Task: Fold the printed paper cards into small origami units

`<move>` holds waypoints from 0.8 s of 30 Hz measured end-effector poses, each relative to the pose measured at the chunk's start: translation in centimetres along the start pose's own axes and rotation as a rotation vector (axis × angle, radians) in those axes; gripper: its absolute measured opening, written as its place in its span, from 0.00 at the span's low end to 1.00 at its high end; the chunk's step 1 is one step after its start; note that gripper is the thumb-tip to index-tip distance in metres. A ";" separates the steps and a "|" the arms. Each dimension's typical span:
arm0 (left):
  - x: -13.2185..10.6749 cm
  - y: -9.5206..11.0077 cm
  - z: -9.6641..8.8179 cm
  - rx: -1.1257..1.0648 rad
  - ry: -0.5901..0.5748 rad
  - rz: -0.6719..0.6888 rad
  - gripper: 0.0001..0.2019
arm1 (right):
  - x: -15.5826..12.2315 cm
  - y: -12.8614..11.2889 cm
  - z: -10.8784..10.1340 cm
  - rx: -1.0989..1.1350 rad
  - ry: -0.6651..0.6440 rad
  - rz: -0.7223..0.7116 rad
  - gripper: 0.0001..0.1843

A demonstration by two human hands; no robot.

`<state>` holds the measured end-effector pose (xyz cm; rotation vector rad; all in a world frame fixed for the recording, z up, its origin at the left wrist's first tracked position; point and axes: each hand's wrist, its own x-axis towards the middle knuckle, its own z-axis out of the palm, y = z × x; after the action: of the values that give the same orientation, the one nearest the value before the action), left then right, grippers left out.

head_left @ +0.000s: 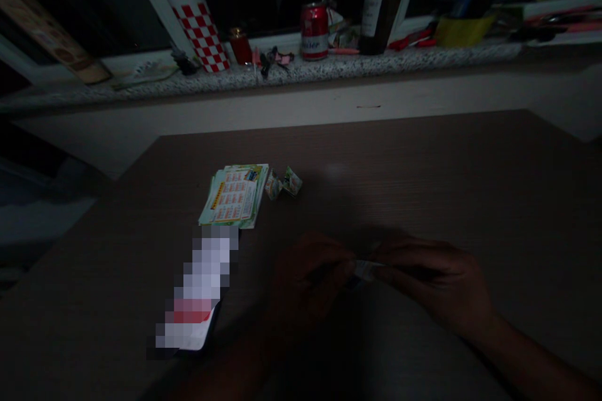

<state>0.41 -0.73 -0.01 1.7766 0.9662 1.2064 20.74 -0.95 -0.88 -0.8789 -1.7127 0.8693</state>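
Low over the table, my left hand (313, 276) and my right hand (435, 272) face each other with fingertips pinched. Between them is a small piece of paper (365, 269), gripped at its left side by my left hand and at its right by my right hand. Dim light hides its exact shape and print. Beyond my left hand lies a stack of printed paper cards (232, 197) with calendar-like grids. Touching or very near its right edge are a small folded paper piece (273, 185) and another folded paper piece (292, 181).
A phone (200, 294) with a lit, blurred screen lies left of my hands on the wooden table (423, 169). On the granite windowsill (263, 78) stand a checkered bottle (202, 31), a red can (314, 31), a dark bag (380, 12) and a yellow container (463, 30).
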 end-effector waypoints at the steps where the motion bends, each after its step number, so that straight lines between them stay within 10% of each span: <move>1: 0.0 0.0 0.0 0.013 0.001 0.007 0.04 | 0.1 0.0 0.0 -0.001 0.003 -0.022 0.09; 24: 0.1 -0.1 0.1 -0.016 0.082 0.132 0.06 | 0.6 -0.5 -0.4 -0.142 0.002 -0.190 0.15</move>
<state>0.48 -0.62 -0.06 1.8137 0.8945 1.3746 20.89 -0.66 -0.09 -0.7937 -1.8399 0.6264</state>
